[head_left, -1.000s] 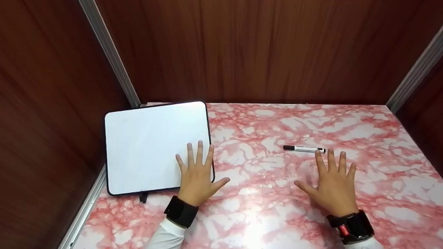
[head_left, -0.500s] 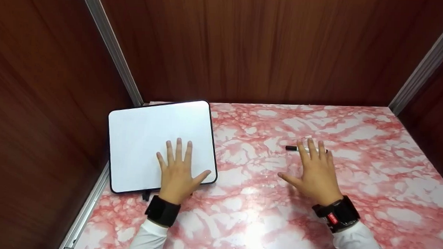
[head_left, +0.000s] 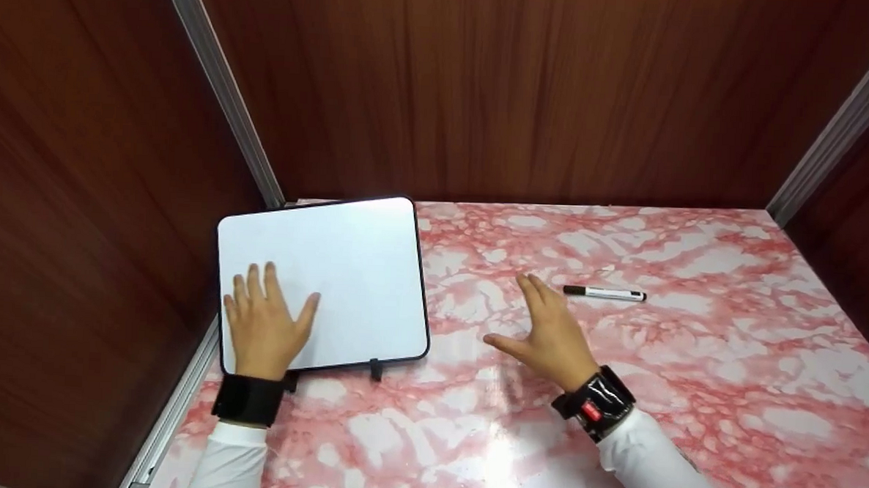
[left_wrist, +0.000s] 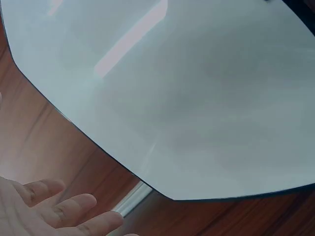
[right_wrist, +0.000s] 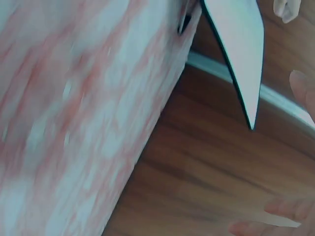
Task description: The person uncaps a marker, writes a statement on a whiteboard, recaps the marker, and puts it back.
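Observation:
A white dry-erase board (head_left: pixel 364 270) with a thin dark frame leans back on small black feet at the left of the table. My left hand (head_left: pixel 263 328), fingers spread, overlaps the board's lower left part in the head view. In the left wrist view the board (left_wrist: pixel 206 108) fills most of the picture, and the left fingers (left_wrist: pixel 81 204) lie off its edge. Between board and marker is my right hand (head_left: pixel 555 337), thumb spread from extended fingers, holding nothing. A black-capped marker (head_left: pixel 605 293) lies on the table just beyond and right of it.
The table (head_left: pixel 729 374) has a red and white marbled top. Dark wood panels (head_left: pixel 485 92) close off the back and both sides, with metal corner posts (head_left: pixel 228 103) between them. Both wrists wear black straps (head_left: pixel 248 399).
Both hands have moved left: the left from the board's right edge to its left part, the right away from the marker, uncovering it. Board and marker stay in place on the table.

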`<state>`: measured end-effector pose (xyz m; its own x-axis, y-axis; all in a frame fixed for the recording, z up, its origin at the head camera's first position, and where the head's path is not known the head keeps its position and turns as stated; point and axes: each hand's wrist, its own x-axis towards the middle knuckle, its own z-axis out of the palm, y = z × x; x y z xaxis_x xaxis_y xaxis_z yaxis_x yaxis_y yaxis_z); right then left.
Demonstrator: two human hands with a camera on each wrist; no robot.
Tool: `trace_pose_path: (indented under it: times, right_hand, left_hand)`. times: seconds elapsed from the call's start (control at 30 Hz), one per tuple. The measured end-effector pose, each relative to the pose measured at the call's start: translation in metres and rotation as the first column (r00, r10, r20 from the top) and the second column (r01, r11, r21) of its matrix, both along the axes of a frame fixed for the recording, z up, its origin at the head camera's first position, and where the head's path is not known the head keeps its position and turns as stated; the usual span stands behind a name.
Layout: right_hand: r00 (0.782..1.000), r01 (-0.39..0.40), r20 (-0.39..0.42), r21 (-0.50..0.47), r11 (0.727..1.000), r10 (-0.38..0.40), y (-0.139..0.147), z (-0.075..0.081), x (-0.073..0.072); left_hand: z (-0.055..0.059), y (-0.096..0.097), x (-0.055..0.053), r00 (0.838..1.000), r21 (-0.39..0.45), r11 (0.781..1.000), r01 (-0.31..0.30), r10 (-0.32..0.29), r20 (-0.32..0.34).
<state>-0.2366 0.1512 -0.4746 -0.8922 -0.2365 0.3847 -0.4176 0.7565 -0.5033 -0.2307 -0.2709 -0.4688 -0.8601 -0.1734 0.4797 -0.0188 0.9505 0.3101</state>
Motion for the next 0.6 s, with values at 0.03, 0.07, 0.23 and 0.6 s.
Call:
trace_pose_path:
  times: [0.03,0.07,0.23,0.6]
  right_hand:
    - [1.0,-0.01,0.006,-0.019,1.0,0.01,-0.006,-0.001,-0.001]
    - [1.0,-0.02,0.013,-0.037,0.999,0.02,-0.012,-0.002,-0.001]
    - [0.995,-0.065,0.073,-0.126,0.99,0.075,-0.039,-0.009,-0.004]
    - [0.943,-0.099,0.258,-0.391,0.915,0.212,-0.086,-0.036,-0.014]
  left_hand:
    - [0.0,-0.006,-0.001,1.0,0.006,1.0,-0.012,0.012,-0.013]
    - [-0.001,-0.011,-0.002,1.0,0.015,1.0,-0.023,0.023,-0.02]
    - [-0.004,-0.035,-0.006,0.995,0.107,0.989,-0.1,0.097,0.031]
    - [-0.014,-0.077,-0.018,0.967,0.246,0.947,-0.207,0.161,0.195]
